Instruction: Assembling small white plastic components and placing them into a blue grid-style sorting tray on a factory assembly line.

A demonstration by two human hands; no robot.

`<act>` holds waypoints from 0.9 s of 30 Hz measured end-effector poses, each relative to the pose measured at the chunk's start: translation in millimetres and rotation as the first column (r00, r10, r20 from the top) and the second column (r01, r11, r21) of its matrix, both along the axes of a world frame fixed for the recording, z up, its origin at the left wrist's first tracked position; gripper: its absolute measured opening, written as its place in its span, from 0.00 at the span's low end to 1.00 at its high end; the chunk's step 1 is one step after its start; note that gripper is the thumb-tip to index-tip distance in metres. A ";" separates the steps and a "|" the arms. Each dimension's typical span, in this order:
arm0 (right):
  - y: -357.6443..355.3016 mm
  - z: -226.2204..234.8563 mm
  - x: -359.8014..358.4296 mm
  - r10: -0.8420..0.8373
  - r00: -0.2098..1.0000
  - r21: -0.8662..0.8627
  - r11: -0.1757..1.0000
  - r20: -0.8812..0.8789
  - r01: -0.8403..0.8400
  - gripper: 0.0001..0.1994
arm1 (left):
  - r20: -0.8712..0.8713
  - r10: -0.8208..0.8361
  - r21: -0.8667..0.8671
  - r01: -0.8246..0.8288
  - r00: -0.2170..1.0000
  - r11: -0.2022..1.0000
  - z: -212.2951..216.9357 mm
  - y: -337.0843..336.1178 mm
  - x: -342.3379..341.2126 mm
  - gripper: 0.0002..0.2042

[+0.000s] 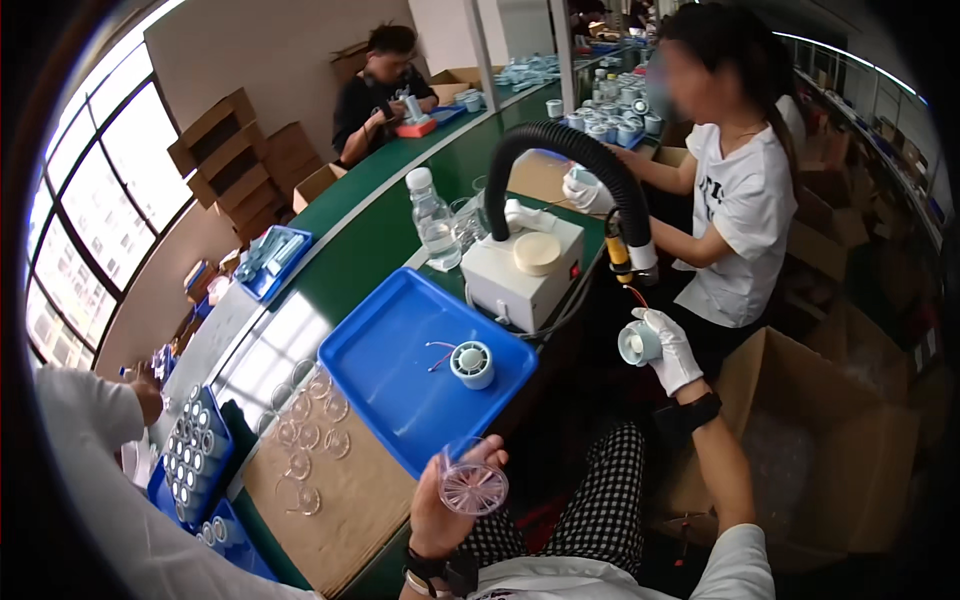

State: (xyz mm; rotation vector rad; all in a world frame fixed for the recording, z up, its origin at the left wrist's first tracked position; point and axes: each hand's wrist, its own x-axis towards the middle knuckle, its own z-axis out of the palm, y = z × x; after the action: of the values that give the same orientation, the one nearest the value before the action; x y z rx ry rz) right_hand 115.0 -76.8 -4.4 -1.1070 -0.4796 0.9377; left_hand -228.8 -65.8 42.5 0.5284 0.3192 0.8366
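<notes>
My left hand (432, 515), bare and with a dark band at the wrist, is closed on a clear round plastic cover (474, 488) with spokes across its face. It is just in front of the blue tray's near corner. To the right, my right hand (672, 352) wears a white glove and grips a pale blue round fan unit (638, 345), its open end turned toward me. Thin red wires rise from the unit toward the hose end above. Another pale blue fan unit (472, 366), with red and white wires, stands in the blue tray (400, 330).
Several clear covers (337, 443) lie on a cardboard sheet (350, 500) left of the tray. Behind it stand a white box machine (530, 270) with a black hose (570, 140) and a clear bottle (434, 225). Co-workers sit nearby. An open carton (800, 430) is at my right.
</notes>
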 end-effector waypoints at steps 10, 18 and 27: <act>-91.1 6.2 1.9 -0.010 0.998 0.019 1.000 -0.059 0.011 0.14 | 0.516 -0.372 -0.628 0.636 0.772 0.449 -45.9 -21.4 129.9 0.21; -111.7 1.5 7.2 -0.066 0.992 0.063 0.995 -0.104 0.072 0.14 | 0.088 -0.597 -0.228 0.599 0.797 0.767 -43.3 51.9 267.3 0.19; -97.2 2.5 16.2 0.017 0.994 -0.015 1.000 0.109 -0.016 0.11 | -0.050 -0.624 -0.162 0.610 0.780 0.776 -116.0 40.5 223.7 0.18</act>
State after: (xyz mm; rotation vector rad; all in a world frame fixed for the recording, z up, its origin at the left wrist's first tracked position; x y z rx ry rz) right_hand 131.2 -174.0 -2.0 -1.1729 -0.5733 0.8988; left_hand -5.1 -25.3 -73.5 0.5039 0.2679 0.1386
